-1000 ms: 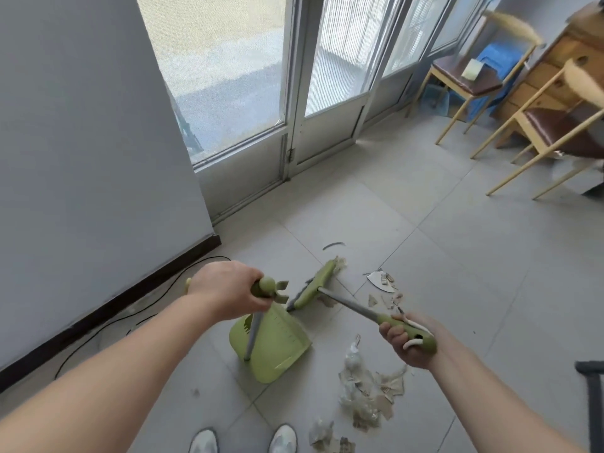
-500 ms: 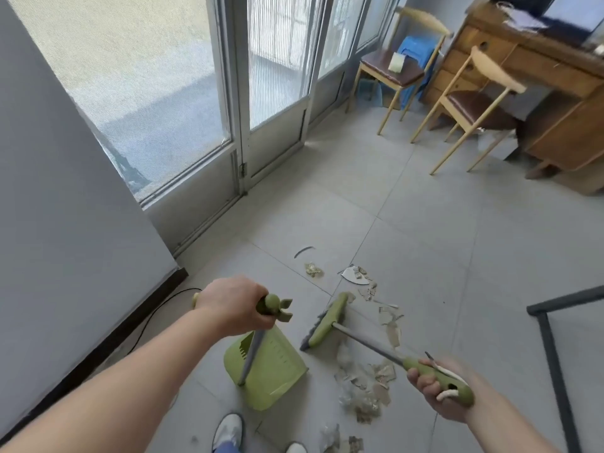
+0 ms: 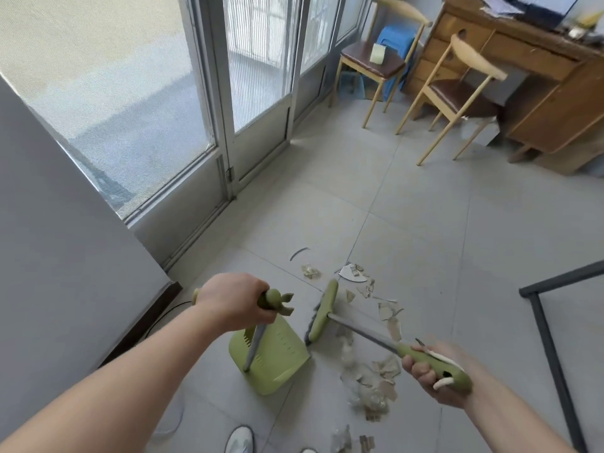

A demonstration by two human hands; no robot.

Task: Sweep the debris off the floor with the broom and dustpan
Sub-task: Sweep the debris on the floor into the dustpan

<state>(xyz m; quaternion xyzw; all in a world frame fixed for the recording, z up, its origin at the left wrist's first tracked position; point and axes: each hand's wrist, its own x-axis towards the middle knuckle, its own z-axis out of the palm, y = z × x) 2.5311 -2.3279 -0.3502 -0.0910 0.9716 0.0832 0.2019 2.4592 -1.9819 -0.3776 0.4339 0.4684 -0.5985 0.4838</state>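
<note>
fingers (image 3: 259, 317) of my left hand (image 3: 233, 300) are curling round the top of the dustpan handle (image 3: 256, 343), just under its green knob, and gripping it firmly. fingers (image 3: 421, 371) of my right hand (image 3: 433, 376) are wrapping tight round the green grip of the broom (image 3: 362, 333), whose grey shaft is running away from me and leftward down to the broom head (image 3: 322, 310). the broom head is resting on the grey tiled floor (image 3: 408, 223), just beside the far corner of the green dustpan (image 3: 277, 358), which is sitting on the tiles between my arms. the debris (image 3: 380, 374), pale torn scraps and clear crumpled bits, is lying in a loose pile on the floor between the dustpan and my right hand. more scraps are trailing past the broom head to a white curved shard (image 3: 351, 275). my white shoe (image 3: 240, 439) is showing at the bottom edge. farther off, two wooden chairs (image 3: 457, 93) are standing near a wooden desk (image 3: 539, 80), and glass doors (image 3: 258, 76) are lining the left side
</note>
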